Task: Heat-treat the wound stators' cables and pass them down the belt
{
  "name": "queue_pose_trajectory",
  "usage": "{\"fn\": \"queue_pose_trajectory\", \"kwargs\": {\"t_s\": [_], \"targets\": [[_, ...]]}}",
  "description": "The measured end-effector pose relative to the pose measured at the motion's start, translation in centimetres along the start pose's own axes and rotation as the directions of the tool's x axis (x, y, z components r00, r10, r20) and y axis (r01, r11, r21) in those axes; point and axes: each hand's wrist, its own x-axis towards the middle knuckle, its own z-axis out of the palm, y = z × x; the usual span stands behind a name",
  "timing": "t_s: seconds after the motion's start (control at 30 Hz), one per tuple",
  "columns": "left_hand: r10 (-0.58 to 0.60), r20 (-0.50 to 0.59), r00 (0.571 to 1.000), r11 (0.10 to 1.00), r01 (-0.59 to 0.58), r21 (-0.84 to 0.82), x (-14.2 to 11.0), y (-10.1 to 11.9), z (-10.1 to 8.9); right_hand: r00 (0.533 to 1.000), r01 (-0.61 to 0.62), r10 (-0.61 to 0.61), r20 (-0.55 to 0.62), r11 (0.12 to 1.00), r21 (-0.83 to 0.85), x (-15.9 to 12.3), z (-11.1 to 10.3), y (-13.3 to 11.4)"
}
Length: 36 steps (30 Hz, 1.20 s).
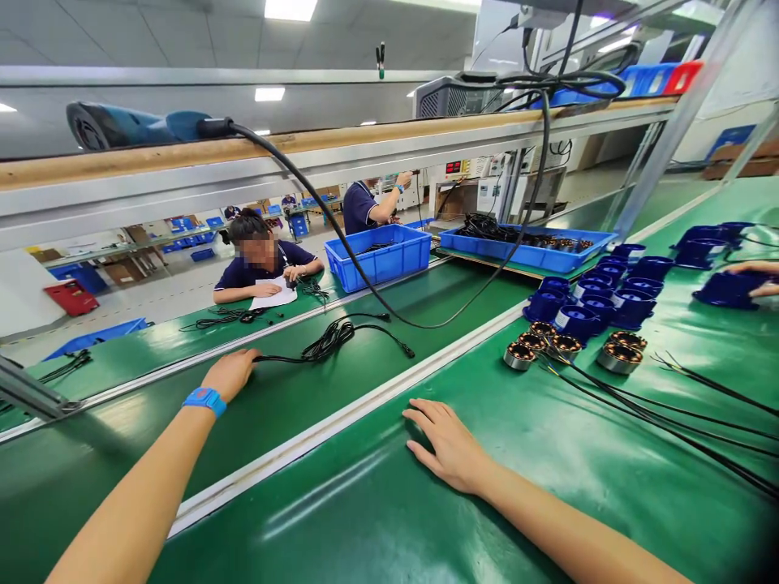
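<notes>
My left hand (230, 375), a blue band on its wrist, is closed on one end of a bundled black cable (332, 341). The cable's coil and loose plug ends lie to the right of the fingers on the green strip. Palm down on the near green surface, my right hand (449, 444) has its fingers apart and holds nothing. Beyond it are several copper-wound motor stators (619, 354) and black cables (645, 405) with stripped wire ends. Several dark blue plastic housings (577, 323) stand behind the stators.
Overhead runs a shelf (365, 142) carrying a blue heat-gun-like tool (139, 126), whose cord (419, 326) hangs low across the bench. Blue bins (380, 259) stand at the back. A co-worker (261, 259) sits opposite; another person's hand (768, 277) touches a housing at right.
</notes>
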Motion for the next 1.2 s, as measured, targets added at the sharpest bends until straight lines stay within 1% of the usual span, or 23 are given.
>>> {"fn": "queue_pose_trajectory", "kwargs": {"t_s": [0.1, 0.23, 0.3, 0.37, 0.43, 0.5, 0.57, 0.63, 0.7, 0.77, 0.87, 0.93, 0.97, 1.0, 1.07, 1.13, 1.2], "targets": [[0.055, -0.001, 0.998, 0.998, -0.055, -0.018, -1.4, 1.7, -1.3, 1.0, -0.011, 0.011, 0.002, 1.0, 0.014, 0.0, -0.1, 0.0], [0.14, 0.008, 0.99, 0.988, -0.139, -0.071, -3.5, 5.6, -2.7, 1.0, -0.023, 0.022, 0.018, 0.999, 0.023, 0.1, -0.3, -0.1], [0.206, 0.025, 0.978, 0.973, -0.202, -0.11, -4.3, 7.4, -3.4, 0.999, -0.028, 0.028, 0.027, 0.999, 0.025, 0.1, -0.3, -0.1], [0.287, 0.037, 0.957, 0.948, -0.278, -0.157, -4.5, 8.4, -3.9, 0.999, -0.03, 0.029, 0.031, 0.999, 0.024, 0.0, -0.4, 0.0], [0.331, 0.028, 0.943, 0.93, -0.32, -0.182, -4.1, 8.1, -4.2, 0.999, -0.027, 0.026, 0.02, 0.999, 0.022, -0.2, -0.4, 0.1], [0.301, 0.02, 0.953, 0.942, -0.295, -0.159, -3.2, 6.7, -3.8, 1.0, -0.014, 0.014, -0.004, 1.0, 0.02, -0.3, -0.5, 0.2], [0.252, 0.048, 0.967, 0.963, -0.246, -0.109, -2.1, 5.1, -2.6, 0.999, 0.013, -0.012, -0.035, 1.0, 0.023, -0.1, -0.5, -0.1], [0.236, 0.104, 0.966, 0.971, -0.231, -0.063, -1.2, 4.0, -1.1, 0.998, 0.046, -0.044, -0.055, 0.998, 0.038, 0.6, -0.2, -1.1], [0.25, 0.154, 0.956, 0.968, -0.247, -0.035, -0.4, 3.7, 0.3, 0.995, 0.078, -0.074, -0.061, 0.994, 0.08, 1.9, 0.6, -2.9], [0.264, 0.184, 0.947, 0.964, -0.266, -0.015, 0.4, 4.0, 1.2, 0.993, 0.109, -0.101, -0.061, 0.984, 0.144, 4.0, 1.9, -5.3], [0.282, 0.208, 0.937, 0.956, -0.293, 0.021, 1.6, 4.7, 1.4, 0.993, 0.117, -0.11, -0.044, 0.97, 0.212, 7.8, 4.4, -9.0], [0.299, 0.218, 0.929, 0.948, -0.315, 0.046, 2.2, 5.0, 1.1, 0.996, 0.088, -0.085, -0.023, 0.977, 0.197, 10.1, 5.8, -10.8], [0.308, 0.223, 0.925, 0.943, -0.328, 0.058, 2.4, 5.1, 0.9, 0.998, 0.066, -0.065, -0.016, 0.982, 0.179, 11.1, 6.3, -11.3], [0.316, 0.226, 0.921, 0.938, -0.339, 0.068, 2.6, 5.2, 0.8, 0.999, 0.043, -0.042, -0.014, 0.986, 0.158, 11.8, 6.6, -11.5], [0.328, 0.225, 0.917, 0.931, -0.354, 0.085, 2.7, 5.4, 0.6, 1.0, -0.004, 0.006, -0.021, 0.993, 0.121, 12.5, 6.5, -10.9], [0.337, 0.216, 0.916, 0.927, -0.363, 0.092, 2.6, 5.8, 0.6, 0.998, -0.053, 0.056, -0.038, 0.996, 0.078, 12.6, 5.8, -9.1], [0.339, 0.197, 0.92, 0.928, -0.361, 0.094, 2.2, 6.2, 0.6, 0.993, -0.103, 0.104, -0.058, 0.994, 0.026, 12.4, 4.6, -6.6]]}}
